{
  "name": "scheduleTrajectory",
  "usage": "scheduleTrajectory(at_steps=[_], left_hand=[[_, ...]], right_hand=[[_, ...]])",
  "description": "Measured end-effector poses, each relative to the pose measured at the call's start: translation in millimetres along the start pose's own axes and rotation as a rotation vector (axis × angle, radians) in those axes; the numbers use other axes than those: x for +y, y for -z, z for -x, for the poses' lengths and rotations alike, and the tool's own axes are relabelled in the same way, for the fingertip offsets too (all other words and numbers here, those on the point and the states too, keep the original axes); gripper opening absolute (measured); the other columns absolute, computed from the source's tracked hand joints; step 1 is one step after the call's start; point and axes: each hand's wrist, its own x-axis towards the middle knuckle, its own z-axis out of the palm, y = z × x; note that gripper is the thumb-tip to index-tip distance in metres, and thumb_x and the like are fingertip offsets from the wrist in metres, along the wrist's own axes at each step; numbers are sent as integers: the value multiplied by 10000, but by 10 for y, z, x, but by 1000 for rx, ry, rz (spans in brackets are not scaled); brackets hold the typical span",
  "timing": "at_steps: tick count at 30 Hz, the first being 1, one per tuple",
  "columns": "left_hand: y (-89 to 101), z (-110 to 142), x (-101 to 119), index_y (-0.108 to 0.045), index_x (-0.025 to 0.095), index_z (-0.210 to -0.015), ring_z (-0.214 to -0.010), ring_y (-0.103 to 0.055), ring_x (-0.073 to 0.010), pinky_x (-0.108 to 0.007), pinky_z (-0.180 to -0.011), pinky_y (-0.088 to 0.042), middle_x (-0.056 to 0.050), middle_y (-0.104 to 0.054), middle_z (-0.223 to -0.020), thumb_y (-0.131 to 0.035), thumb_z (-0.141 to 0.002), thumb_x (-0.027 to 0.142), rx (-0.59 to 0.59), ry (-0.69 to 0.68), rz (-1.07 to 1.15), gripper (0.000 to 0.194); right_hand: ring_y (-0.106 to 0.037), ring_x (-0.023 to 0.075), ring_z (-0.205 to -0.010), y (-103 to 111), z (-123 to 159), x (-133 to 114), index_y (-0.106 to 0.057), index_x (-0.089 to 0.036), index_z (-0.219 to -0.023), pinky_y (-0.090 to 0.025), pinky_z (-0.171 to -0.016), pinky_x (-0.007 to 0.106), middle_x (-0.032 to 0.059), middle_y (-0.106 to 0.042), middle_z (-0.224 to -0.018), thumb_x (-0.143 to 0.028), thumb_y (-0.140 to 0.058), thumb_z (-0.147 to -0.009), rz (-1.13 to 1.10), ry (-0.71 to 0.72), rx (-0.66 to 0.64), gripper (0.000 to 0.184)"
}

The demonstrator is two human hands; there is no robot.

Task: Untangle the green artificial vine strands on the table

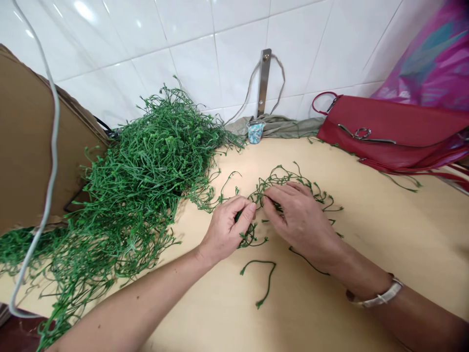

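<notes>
My left hand (227, 227) is closed over the table, its thumb and fingers around some thin green artificial stems whose ends stick out below. Close on its right, my right hand (302, 222) bends its fingertips together onto a small tangle of green stems (284, 172), which spreads behind and beside it. The stems between its fingers are partly hidden by the hand. One loose green stem (270, 281) lies bent on the pale tabletop (205, 313) in front of the hands. A big heap of the same stems (157, 156) rises on the left.
A brown cardboard box (32, 142) and a hanging white cable (54, 137) flank the heap. Against the tiled wall stand a small blue-and-white cup (255, 132), grey cloth (291, 126) and a metal bracket (264, 80). A red handbag (395, 124) and a purple plastic bag (432, 68) occupy the right.
</notes>
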Motion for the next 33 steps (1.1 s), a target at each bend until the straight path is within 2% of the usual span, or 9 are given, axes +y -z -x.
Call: scheduleTrajectory(at_steps=[3, 6, 9, 13, 17, 22, 25, 28, 33], left_hand=[[-4, 8, 36, -481, 192, -697, -679, -479, -127, -269, -677, -383, 11, -485, -685, -446, -1028, 299, 12, -21, -29, 349], [-8, 73, 119, -465, 195, -695, -673, -460, -131, -273, -654, -365, 10, -466, -673, -444, -1023, 272, -48, -138, -54, 337], [-5, 127, 161, -478, 195, -722, -672, -455, -128, -268, -647, -365, 11, -470, -677, -450, -1025, 269, -117, -218, -20, 313], [16, 79, 32, -494, 196, -762, -693, -473, -128, -270, -672, -379, 6, -502, -724, -421, -1049, 348, 70, 1, 45, 333], [26, 26, -111, -499, 199, -781, -696, -460, -131, -277, -689, -378, 13, -486, -720, -386, -1058, 437, 144, 93, 110, 383], [-1, 41, -91, -484, 201, -766, -722, -483, -136, -275, -703, -391, 9, -511, -735, -396, -1053, 434, 97, 86, 71, 381], [-10, 41, -74, -479, 202, -763, -746, -498, -139, -277, -723, -398, 4, -526, -752, -402, -1052, 411, 87, 65, 52, 365], [-6, 36, -89, -482, 200, -763, -757, -504, -138, -277, -735, -400, 1, -532, -763, -406, -1052, 402, 83, 61, 55, 362], [1, 29, -101, -483, 198, -756, -746, -499, -134, -274, -733, -396, 4, -520, -753, -411, -1051, 393, 83, 70, 63, 360]], right_hand=[[-536, 181, -667, -21, -28, 36, -405, -241, -680, -426, -808, 359, 10, -585, -671, -146, -402, -954, 6, -15, -36, 290], [-461, 166, -572, 28, -67, 228, -368, -248, -631, -354, -592, 308, -11, -501, -595, -146, -454, -901, -14, -218, -22, 302], [-480, 170, -556, 111, -74, 472, -457, -247, -632, -355, -568, 310, -8, -532, -580, -211, -482, -921, 17, -367, 71, 293], [-686, 287, -954, 132, -48, 563, -674, -208, -961, -506, -859, 420, 125, -751, -1020, -248, -498, -934, 92, -233, 215, 182], [-614, 315, -1271, 72, -30, 379, -679, -198, -1156, -437, -1118, 529, 157, -709, -1276, -264, -516, -964, -46, -43, 197, 261], [-640, 278, -1255, 34, -4, 116, -713, -241, -1126, -503, -1091, 500, 107, -739, -1242, -336, -569, -969, -341, 10, -9, 234], [-711, 251, -1078, 44, -2, 41, -730, -233, -987, -583, -951, 423, 87, -773, -1110, -286, -588, -941, -385, -20, -86, 158], [-729, 202, -879, 66, -8, 22, -718, -230, -941, -597, -822, 344, 42, -783, -950, -236, -534, -946, -419, -109, -104, 184], [-732, 205, -855, 78, -3, 17, -725, -248, -968, -586, -788, 327, 26, -789, -944, -259, -562, -922, -435, -190, -55, 170]])
